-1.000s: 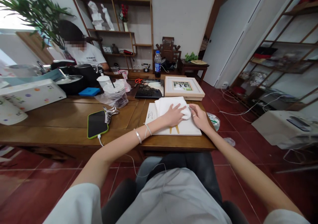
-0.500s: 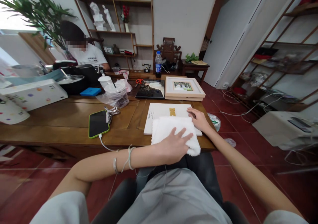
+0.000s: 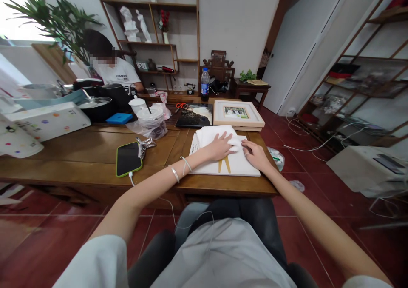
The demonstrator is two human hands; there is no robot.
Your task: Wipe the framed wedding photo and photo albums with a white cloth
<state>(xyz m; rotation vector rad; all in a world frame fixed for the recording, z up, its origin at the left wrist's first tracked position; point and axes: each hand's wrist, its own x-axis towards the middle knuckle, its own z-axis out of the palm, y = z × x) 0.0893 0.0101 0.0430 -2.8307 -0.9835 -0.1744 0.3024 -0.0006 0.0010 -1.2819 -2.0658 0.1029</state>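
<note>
A white towel (image 3: 207,135), folded and fluffy, lies over the upper part of a flat white board (image 3: 244,168) at the table's edge. My left hand (image 3: 220,146) rests flat on the towel with its fingers spread. Below that hand, two slanting gold strips (image 3: 227,165) show on the board; the upper part of the gold design is hidden. My right hand (image 3: 256,155) lies at the board's right side, fingers loosely bent and apart, fingertips touching the board near the towel's edge.
Behind the board lie a white picture frame (image 3: 258,120) and a dark glossy panel (image 3: 194,117). A phone (image 3: 128,159) on a cable, a bagged cup (image 3: 151,120) and a blue box (image 3: 119,118) stand leftward. A cola bottle (image 3: 204,84) stands behind. Another person (image 3: 117,73) sits at the far left.
My left hand has pushed the towel away from me, from the board's near edge to its far part. The lower gold strips are now uncovered. My right hand has stayed at the right side.
</note>
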